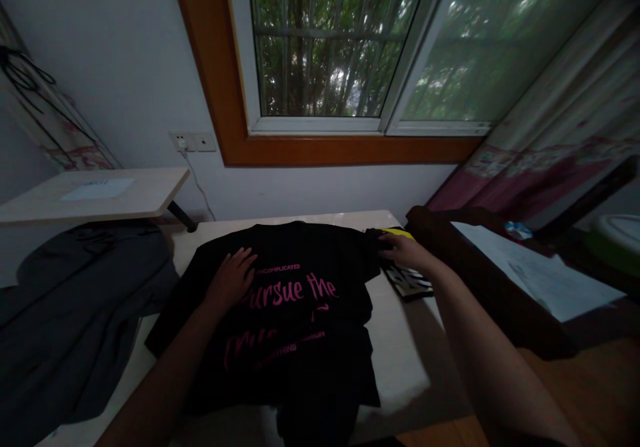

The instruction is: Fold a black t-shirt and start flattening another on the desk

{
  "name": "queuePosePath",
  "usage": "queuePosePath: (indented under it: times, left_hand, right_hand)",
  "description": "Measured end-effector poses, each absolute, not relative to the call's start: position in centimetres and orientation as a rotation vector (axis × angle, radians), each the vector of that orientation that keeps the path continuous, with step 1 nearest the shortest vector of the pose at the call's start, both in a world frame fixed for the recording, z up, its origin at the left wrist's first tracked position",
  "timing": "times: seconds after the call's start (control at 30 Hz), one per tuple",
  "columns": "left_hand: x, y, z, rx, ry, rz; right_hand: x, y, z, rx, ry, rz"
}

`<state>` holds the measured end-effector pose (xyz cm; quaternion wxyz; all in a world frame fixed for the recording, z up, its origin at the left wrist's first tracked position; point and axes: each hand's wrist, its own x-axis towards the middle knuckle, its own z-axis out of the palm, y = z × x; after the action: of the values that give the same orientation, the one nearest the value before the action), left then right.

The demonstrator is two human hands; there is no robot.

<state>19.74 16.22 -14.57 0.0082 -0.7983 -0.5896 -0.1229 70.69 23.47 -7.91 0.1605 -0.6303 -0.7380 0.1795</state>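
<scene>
A black T-shirt point(295, 307) with pink lettering lies spread on a pale table, its lower part rumpled into folds. My left hand point(233, 277) rests flat on the left part of the shirt's chest, fingers stretched out and partly covering the print. At the right, my right hand point(403, 250) is closed on the end of the shirt's sleeve, thumb and fingers together. Under and beside that hand is a folded black item point(407, 281) with yellow and white patterning, partly hidden.
Dark grey cloth point(85, 313) is heaped at the left, below a raised shelf point(150, 197) bearing a paper sheet. A wall socket point(193, 142) has a plugged-in cord. Right of the table stands dark brown furniture point(480, 280) with white sheets. A window is behind.
</scene>
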Motion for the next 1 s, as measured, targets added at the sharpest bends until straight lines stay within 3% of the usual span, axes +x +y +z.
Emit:
queuePosePath:
  times: [0.17, 0.3, 0.63, 1.0]
  left_hand:
    - [19.8, 16.1, -14.5, -2.499, -1.868, -0.387]
    - [19.7, 16.1, -14.5, -2.499, -1.863, -0.401]
    - [19.8, 16.1, -14.3, -2.472, -1.900, -0.409]
    - [19.9, 16.0, -14.2, -2.403, -1.959, -0.400]
  right_hand:
    - [72.0, 24.0, -5.2, -1.567, -1.780, 0.729]
    - [73.5, 25.7, -3.8, -1.723, -1.691, 0.346]
    - [70.3, 26.5, -3.0, -1.981, -2.214, -0.494]
    - [66.1, 24.0, -3.8, -2.051, -2.020, -0.596]
